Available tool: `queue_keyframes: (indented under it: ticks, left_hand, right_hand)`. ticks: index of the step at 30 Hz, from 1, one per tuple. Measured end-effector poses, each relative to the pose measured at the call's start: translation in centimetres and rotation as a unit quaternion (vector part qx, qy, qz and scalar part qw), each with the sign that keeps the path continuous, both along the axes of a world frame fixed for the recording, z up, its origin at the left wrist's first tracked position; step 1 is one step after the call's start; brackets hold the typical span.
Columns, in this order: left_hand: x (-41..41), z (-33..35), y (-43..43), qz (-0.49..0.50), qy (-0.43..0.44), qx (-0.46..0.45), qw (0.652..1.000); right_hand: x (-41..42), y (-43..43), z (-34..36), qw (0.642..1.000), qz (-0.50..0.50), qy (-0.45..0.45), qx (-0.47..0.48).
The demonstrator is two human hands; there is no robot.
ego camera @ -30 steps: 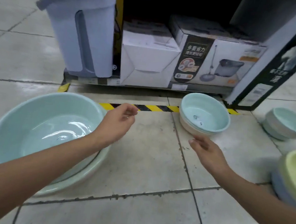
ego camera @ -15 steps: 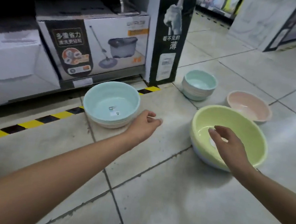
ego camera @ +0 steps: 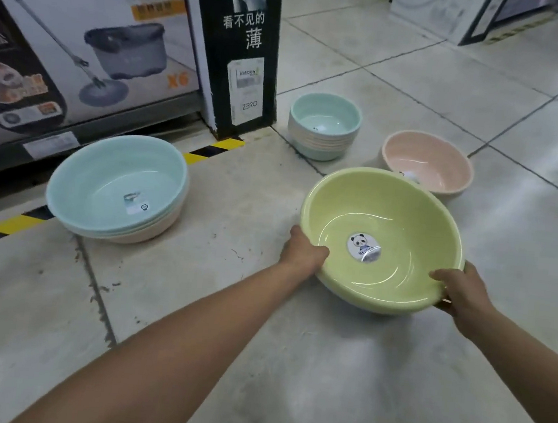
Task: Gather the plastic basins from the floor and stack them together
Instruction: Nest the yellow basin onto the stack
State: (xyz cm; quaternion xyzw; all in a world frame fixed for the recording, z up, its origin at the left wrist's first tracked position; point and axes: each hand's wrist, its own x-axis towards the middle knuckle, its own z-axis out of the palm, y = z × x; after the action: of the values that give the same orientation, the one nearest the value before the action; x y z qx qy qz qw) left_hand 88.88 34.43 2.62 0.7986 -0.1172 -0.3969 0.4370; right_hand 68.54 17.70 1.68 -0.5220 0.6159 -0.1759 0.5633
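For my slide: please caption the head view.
Left hand and right hand grip the rim of a round yellow-green plastic basin.

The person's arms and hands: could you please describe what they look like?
The left forearm and right forearm are bare to the frame edge, with no sleeves showing. The left hand and right hand wear no gloves; no watch, bracelet or ring is visible.
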Motion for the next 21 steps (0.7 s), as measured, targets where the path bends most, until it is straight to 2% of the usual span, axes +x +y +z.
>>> queue_keyframes:
  ticks: [3, 8, 16, 19, 21]
  left_hand:
    - [0.7, -0.1, -0.2, 0.026, 0.044, -0.012, 0.999]
    - [3.3, 1.1, 3.1, 0.076, 0.054, -0.042, 0.995]
    - [10.6, 9.5, 17.7, 0.146, -0.054, -0.103, 0.982]
    - [13.0, 13.7, 25.2, 0.188, -0.123, -0.114, 0.968]
    - [13.9, 16.1, 30.8, 0.222, -0.139, -0.121, 0.958]
  right_hand:
    - [0.4, -0.2, -0.4, 1.0, -0.004, -0.002, 0.0]
    - [2.5, 2.8, 0.9, 0.999, 0.027, -0.03, -0.022]
    - [13.8, 13.6, 7.4, 0.979, 0.103, -0.146, -0.097]
    - [18.4, 19.4, 10.6, 0.966, 0.161, -0.185, -0.087]
    - [21.2, 24.0, 12.6, 0.955, 0.199, -0.206, -0.075]
